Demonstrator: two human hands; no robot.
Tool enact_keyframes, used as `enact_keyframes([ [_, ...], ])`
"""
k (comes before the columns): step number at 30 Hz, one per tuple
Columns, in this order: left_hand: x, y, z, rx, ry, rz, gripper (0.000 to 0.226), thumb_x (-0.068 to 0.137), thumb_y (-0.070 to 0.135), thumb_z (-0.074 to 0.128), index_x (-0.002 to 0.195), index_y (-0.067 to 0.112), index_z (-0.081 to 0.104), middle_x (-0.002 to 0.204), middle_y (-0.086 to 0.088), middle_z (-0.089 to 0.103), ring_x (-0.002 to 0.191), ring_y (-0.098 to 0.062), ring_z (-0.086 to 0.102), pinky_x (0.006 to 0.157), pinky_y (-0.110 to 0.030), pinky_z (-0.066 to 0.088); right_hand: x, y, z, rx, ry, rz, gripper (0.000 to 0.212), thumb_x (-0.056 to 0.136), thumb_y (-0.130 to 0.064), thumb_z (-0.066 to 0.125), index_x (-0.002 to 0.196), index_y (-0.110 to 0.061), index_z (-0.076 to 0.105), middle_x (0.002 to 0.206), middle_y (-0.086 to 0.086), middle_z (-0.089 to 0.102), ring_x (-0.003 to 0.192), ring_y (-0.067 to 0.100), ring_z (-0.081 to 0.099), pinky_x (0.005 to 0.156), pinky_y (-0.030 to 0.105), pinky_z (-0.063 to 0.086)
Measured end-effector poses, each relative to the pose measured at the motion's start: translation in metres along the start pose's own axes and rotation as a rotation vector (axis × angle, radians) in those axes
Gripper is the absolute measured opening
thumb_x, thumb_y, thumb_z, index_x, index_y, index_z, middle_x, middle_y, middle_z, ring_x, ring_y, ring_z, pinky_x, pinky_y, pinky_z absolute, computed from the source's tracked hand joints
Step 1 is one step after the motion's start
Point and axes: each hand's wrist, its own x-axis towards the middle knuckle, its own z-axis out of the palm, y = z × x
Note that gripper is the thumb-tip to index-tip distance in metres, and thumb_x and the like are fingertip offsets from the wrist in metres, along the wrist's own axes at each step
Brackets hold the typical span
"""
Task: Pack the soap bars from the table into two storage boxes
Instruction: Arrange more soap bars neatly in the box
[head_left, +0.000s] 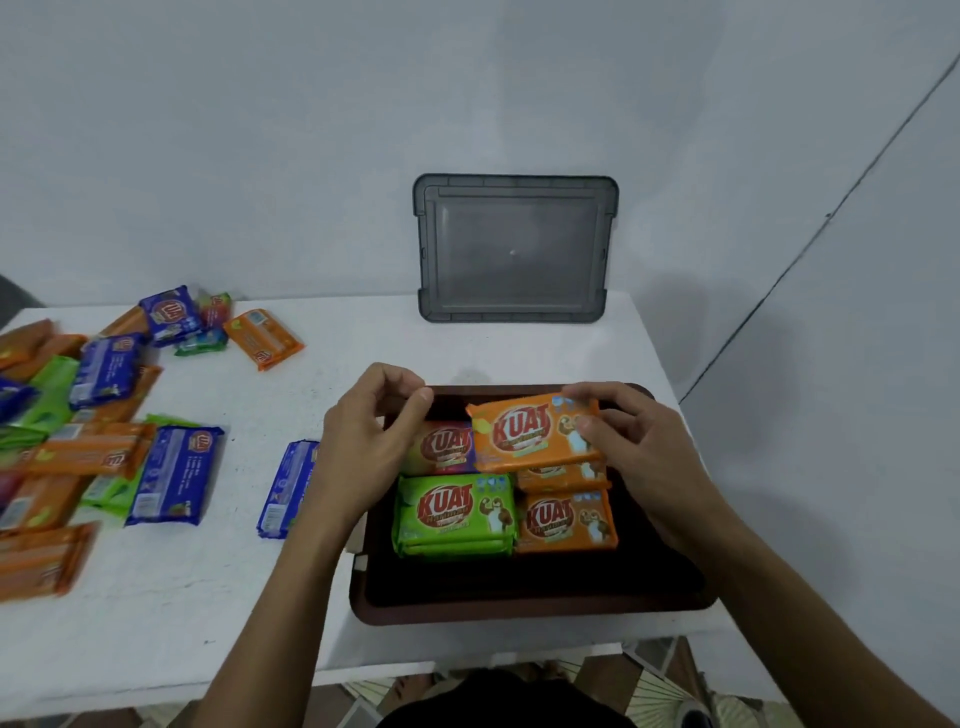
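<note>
A dark brown storage box (530, 605) lies open on the white table in front of me. Inside it are a green soap bar (454, 514), an orange soap bar (566, 522) beside it, and a pink-wrapped bar (441, 449) behind the green one. My right hand (631, 454) holds an orange Kuat soap bar (530, 431) by its right end, above the box's far right part. My left hand (363, 441) hovers at the box's far left corner with fingers curled and thumb meeting fingertips; nothing shows in it.
A grey lid (514, 247) leans upright against the wall behind the box. Several loose soap bars in orange, blue and green (104, 415) cover the table's left side; one blue bar (285, 488) lies just left of my left wrist. The table's right edge runs close to the box.
</note>
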Motion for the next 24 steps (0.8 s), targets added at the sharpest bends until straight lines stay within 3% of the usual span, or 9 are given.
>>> enact_keyframes([
  [2, -0.003, -0.002, -0.002, 0.154, 0.072, 0.064, 0.001, 0.092, 0.024, 0.062, 0.092, 0.023, 0.061, 0.090, 0.013, 0.066, 0.087, 0.000, 0.060, 0.069, -0.019, 0.049, -0.006, 0.001, -0.012, -0.142, -0.003, -0.031, 0.021, 0.096, -0.013, 0.057, 0.111, -0.025, 0.065, 0.098, 0.000, 0.073, 0.086, 0.011, 0.073, 0.065, 0.026, 0.059],
  [4, -0.006, -0.009, -0.003, 0.278, 0.103, 0.121, 0.004, 0.091, 0.023, 0.061, 0.095, 0.023, 0.061, 0.093, 0.011, 0.063, 0.089, -0.004, 0.057, 0.073, -0.022, 0.045, -0.010, 0.004, -0.022, -0.261, 0.009, -0.033, 0.021, 0.096, -0.013, 0.056, 0.109, -0.027, 0.064, 0.102, -0.004, 0.070, 0.086, 0.005, 0.071, 0.061, 0.017, 0.056],
  [9, -0.010, -0.036, 0.003, 0.456, 0.072, 0.179, 0.014, 0.090, 0.027, 0.059, 0.103, 0.023, 0.060, 0.109, 0.004, 0.059, 0.100, -0.013, 0.050, 0.085, -0.034, 0.042, -0.017, 0.015, -0.028, -0.378, -0.028, 0.033, 0.019, 0.097, -0.015, 0.055, 0.107, -0.029, 0.062, 0.104, -0.009, 0.066, 0.083, 0.000, 0.068, 0.057, 0.012, 0.052],
  [12, -0.012, -0.043, 0.005, 0.500, 0.058, 0.206, 0.021, 0.087, 0.031, 0.056, 0.106, 0.023, 0.060, 0.116, 0.003, 0.057, 0.106, -0.016, 0.049, 0.088, -0.035, 0.041, -0.015, 0.025, -0.024, -0.495, -0.061, 0.067, 0.019, 0.098, -0.016, 0.053, 0.109, -0.030, 0.059, 0.111, -0.004, 0.065, 0.087, 0.005, 0.068, 0.054, 0.013, 0.051],
  [16, -0.012, -0.045, 0.005, 0.534, 0.059, 0.199, 0.024, 0.087, 0.034, 0.052, 0.106, 0.023, 0.061, 0.118, 0.002, 0.057, 0.109, -0.016, 0.048, 0.091, -0.039, 0.042, -0.010, 0.037, -0.016, -0.611, -0.099, 0.076, 0.020, 0.099, -0.019, 0.052, 0.115, -0.029, 0.056, 0.129, -0.001, 0.058, 0.106, 0.015, 0.064, 0.076, 0.028, 0.061],
  [21, -0.013, -0.045, 0.006, 0.536, 0.056, 0.187, 0.026, 0.086, 0.035, 0.051, 0.105, 0.022, 0.062, 0.120, 0.001, 0.057, 0.110, -0.015, 0.047, 0.092, -0.036, 0.039, -0.011, 0.052, -0.008, -0.830, -0.148, 0.063, 0.016, 0.099, -0.016, 0.051, 0.114, -0.019, 0.053, 0.123, 0.008, 0.062, 0.090, 0.012, 0.063, 0.065, 0.011, 0.051],
  [24, -0.013, -0.046, 0.006, 0.541, 0.055, 0.180, 0.026, 0.087, 0.035, 0.050, 0.104, 0.021, 0.063, 0.121, 0.001, 0.057, 0.111, -0.014, 0.047, 0.092, -0.032, 0.037, -0.014, 0.055, 0.000, -0.950, -0.157, 0.078, 0.021, 0.099, -0.018, 0.050, 0.119, -0.013, 0.052, 0.121, 0.010, 0.062, 0.096, 0.019, 0.065, 0.073, 0.021, 0.053],
])
